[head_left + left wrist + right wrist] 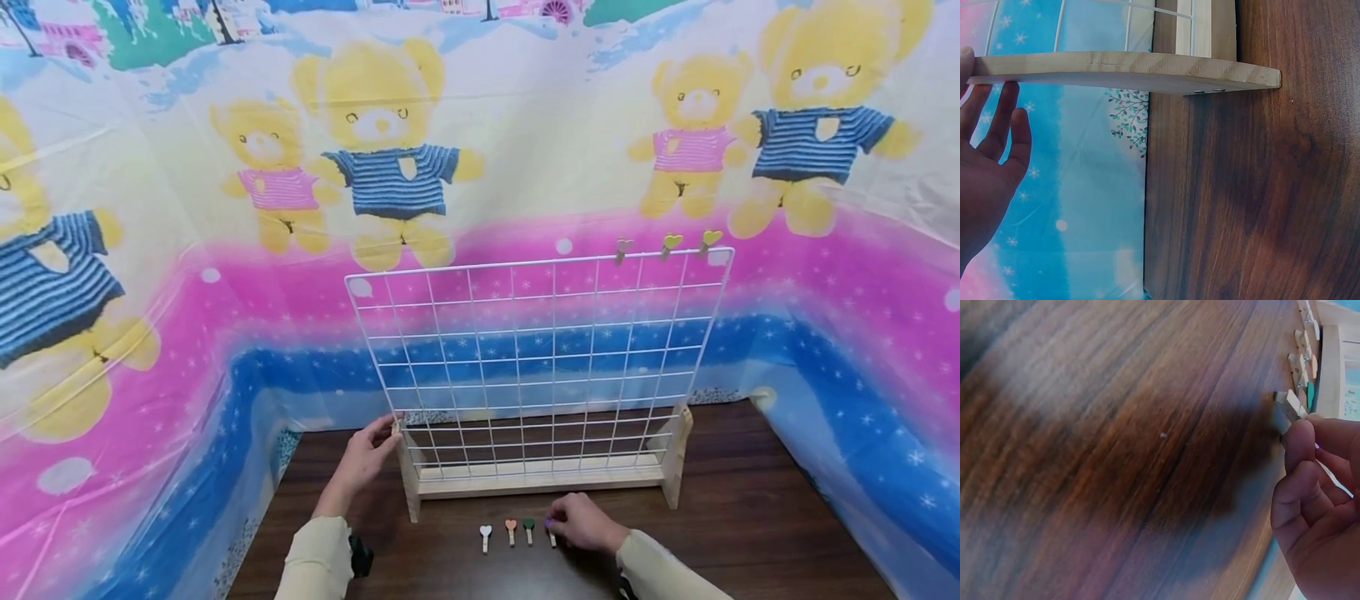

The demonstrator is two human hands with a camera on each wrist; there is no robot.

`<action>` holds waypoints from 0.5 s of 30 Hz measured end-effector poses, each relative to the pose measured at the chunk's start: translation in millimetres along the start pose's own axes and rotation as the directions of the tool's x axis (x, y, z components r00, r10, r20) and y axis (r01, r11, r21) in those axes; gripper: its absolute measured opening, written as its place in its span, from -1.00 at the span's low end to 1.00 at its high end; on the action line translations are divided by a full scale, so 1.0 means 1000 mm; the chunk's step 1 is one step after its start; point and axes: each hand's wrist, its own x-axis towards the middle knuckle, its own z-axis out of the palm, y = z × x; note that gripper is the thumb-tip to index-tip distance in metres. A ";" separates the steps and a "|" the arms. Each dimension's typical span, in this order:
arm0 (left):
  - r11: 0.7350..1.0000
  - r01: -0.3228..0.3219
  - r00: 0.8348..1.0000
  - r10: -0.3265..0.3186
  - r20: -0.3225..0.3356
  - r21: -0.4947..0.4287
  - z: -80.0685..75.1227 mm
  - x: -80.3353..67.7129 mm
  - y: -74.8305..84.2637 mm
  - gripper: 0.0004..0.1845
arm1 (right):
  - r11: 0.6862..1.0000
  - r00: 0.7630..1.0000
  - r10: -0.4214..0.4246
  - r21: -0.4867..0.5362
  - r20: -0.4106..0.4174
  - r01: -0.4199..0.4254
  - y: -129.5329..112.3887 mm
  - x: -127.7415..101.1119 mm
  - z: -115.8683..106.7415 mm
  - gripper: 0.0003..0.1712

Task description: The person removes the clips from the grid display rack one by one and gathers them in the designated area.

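Note:
A white wire grid panel (536,358) stands in a wooden stand (540,482) on the dark wooden table (750,533). My left hand (390,435) rests with straight fingers against the stand's left upright (1122,70); in the left wrist view the left hand (999,100) has its fingertips on the wood. My right hand (555,525) pinches a small wooden clip with a purple heart (1288,405) on the table in front of the stand. To its left lie a green heart clip (528,528), an orange one (511,530) and a white one (485,536).
Three heart clips (667,244) are clipped on the grid's top right edge. A teddy-bear printed plastic sheet (375,167) walls in the table at the back and both sides. Bare table stretches right of the stand.

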 end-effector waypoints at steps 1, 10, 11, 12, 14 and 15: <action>1.000 0.000 1.000 0.000 0.001 0.002 0.000 0.000 0.000 -0.59 | 1.000 1.000 -0.002 -0.008 0.000 0.002 0.001 0.001 0.000 -0.92; 1.000 0.005 1.000 -0.005 0.000 -0.005 0.000 -0.001 0.000 -0.59 | 0.997 1.000 -0.019 -0.076 0.010 0.019 0.005 0.006 0.003 -0.90; 1.000 0.005 1.000 -0.005 0.000 -0.005 0.000 -0.001 0.001 -0.59 | 0.996 1.000 -0.023 -0.086 0.007 0.024 0.005 0.007 0.003 -0.90; 1.000 0.005 1.000 -0.005 -0.001 -0.006 0.000 -0.001 0.000 -0.59 | 0.994 1.000 -0.029 -0.102 0.003 0.030 0.005 0.007 0.003 -0.89; 1.000 0.005 1.000 -0.005 -0.003 -0.007 -0.001 -0.001 0.000 -0.59 | 0.990 0.999 -0.036 -0.135 -0.005 0.035 0.004 0.008 0.003 -0.89; 1.000 0.005 1.000 -0.005 -0.004 -0.007 -0.001 -0.001 0.001 -0.59 | 0.988 0.999 -0.042 -0.151 -0.008 0.040 0.004 0.008 0.003 -0.89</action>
